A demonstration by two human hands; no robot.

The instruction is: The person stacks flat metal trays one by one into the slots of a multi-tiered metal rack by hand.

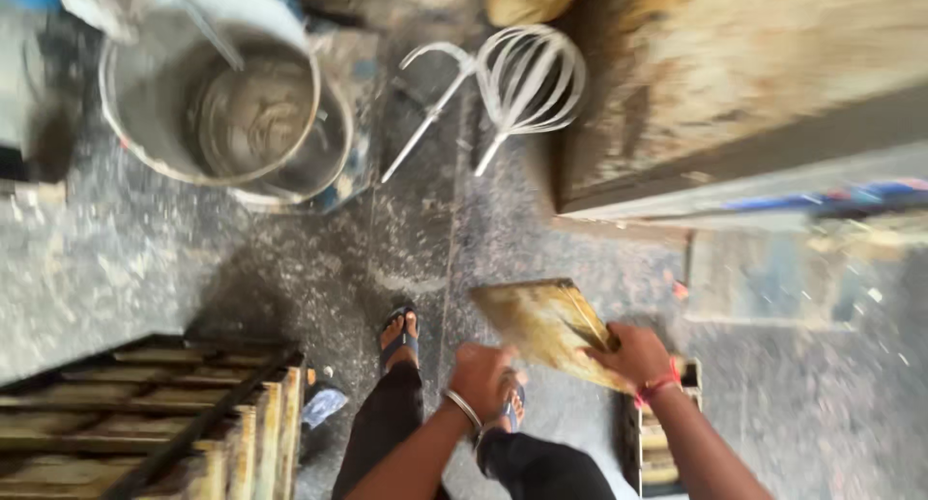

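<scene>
A flat, yellowish-brown wooden board [541, 318], greasy and worn, is held tilted above the floor. My right hand [630, 355], with a red thread at the wrist, grips its near right edge. My left hand [480, 374], wearing a metal bangle, is closed at the board's near left corner and seems to touch it. Below my hands I see my legs in black trousers and my feet in blue sandals [399, 334]. The picture is blurred by motion.
Large metal mixing bowls [217, 108] stand at the top left. Wire whisk attachments [527, 74] lie on the speckled floor. A big wooden table [735, 84] fills the upper right. Stacked dark trays [145, 413] sit at the lower left, more trays [657, 442] under my right arm.
</scene>
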